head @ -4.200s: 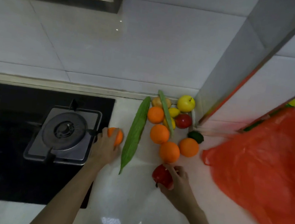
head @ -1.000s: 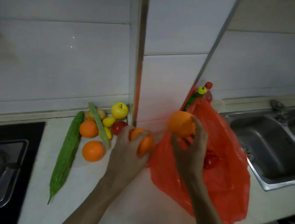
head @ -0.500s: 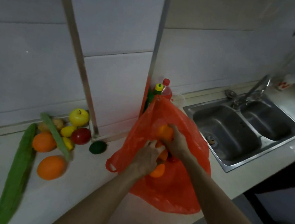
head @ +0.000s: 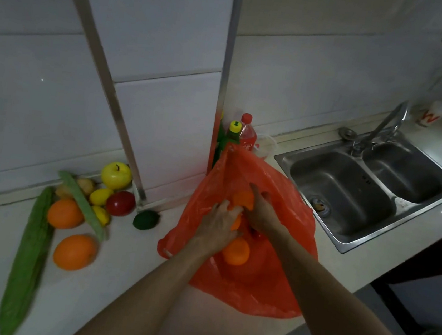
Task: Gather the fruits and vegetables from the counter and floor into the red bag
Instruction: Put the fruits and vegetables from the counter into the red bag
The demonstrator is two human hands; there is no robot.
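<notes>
Inside the red bag [head: 269,288], left hand [head: 218,229] and right hand [head: 261,213] each grip 1 orange.

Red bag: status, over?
Both hands in red bag: left hand and right hand each on an orange. Two oranges, apples, lemons, gourds remain on counter. Nothing obstructing.

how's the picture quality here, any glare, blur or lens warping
Head view: dim overall; small glare spots on the wall tiles; wide-angle warping bends the metal strip; left edge smears the long green gourd; both hands inside the red bag stay fairly sharp.
</notes>
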